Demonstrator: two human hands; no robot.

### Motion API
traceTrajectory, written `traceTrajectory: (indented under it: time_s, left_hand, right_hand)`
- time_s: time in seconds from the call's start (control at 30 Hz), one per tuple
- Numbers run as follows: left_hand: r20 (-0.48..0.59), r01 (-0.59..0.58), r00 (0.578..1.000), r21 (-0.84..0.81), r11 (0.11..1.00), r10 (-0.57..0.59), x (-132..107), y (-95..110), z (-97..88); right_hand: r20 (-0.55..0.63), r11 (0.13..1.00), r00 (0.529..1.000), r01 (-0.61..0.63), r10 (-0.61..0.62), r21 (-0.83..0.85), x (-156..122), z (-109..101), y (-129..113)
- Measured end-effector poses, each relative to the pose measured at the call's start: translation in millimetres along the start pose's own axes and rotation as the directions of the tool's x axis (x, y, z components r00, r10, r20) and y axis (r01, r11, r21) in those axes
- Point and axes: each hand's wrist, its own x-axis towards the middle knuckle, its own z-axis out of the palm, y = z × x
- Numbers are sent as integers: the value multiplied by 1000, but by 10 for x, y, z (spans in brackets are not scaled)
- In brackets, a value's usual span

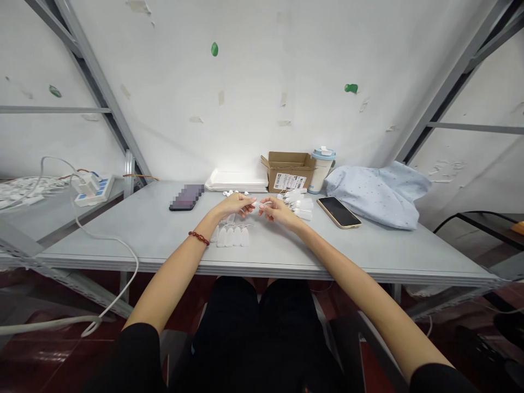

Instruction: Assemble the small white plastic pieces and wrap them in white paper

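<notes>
My left hand [236, 205] and my right hand [277, 210] meet over the middle of the table, fingertips pinched close together. Between them is a small white piece [256, 204], too small to make out in detail; both hands appear to grip it. Below my left hand, several flat, translucent white rounded pieces [233, 237] lie side by side in a row. Beside my right hand is a loose pile of white tab-like pieces [302, 207], some overlapping. Small white round bits [230, 193] sit just behind my left hand, which partly hides them.
Behind my hands stand white trays [236, 181], an open cardboard box [289, 172] and a lidded cup [321, 172]. One phone [187, 197] lies left, another [339, 212] right, near a bluish cloth [379, 194]. A white cable [106, 237] hangs over the left side by a power strip [95, 191].
</notes>
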Motion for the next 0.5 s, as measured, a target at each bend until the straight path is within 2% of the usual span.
traceTrajectory:
  time_s: [0.1, 0.2, 0.27, 0.37, 0.5]
  left_hand:
    - [-11, 3, 1000, 4, 1000, -3, 12, -8, -3]
    - [-30, 11, 999, 9, 1000, -11, 29, -18, 1]
    - [-42, 17, 999, 8, 1000, -16, 33, -20, 9]
    - [-45, 19, 999, -7, 1000, -20, 25, -14, 23]
    - [-8, 12, 1000, -31, 999, -12, 13, -6, 28]
  right_hand:
    - [-32, 997, 999, 28, -31, -78, 32, 1, 63]
    - [-104, 966, 987, 95, -123, -240, 58, -9, 106]
    - [-118, 910, 971, 150, -210, -387, 62, -19, 112]
    - [-57, 785, 953, 210, -298, -583, 54, -26, 106]
    - [5, 654, 939, 245, -345, -716, 49, -22, 117]
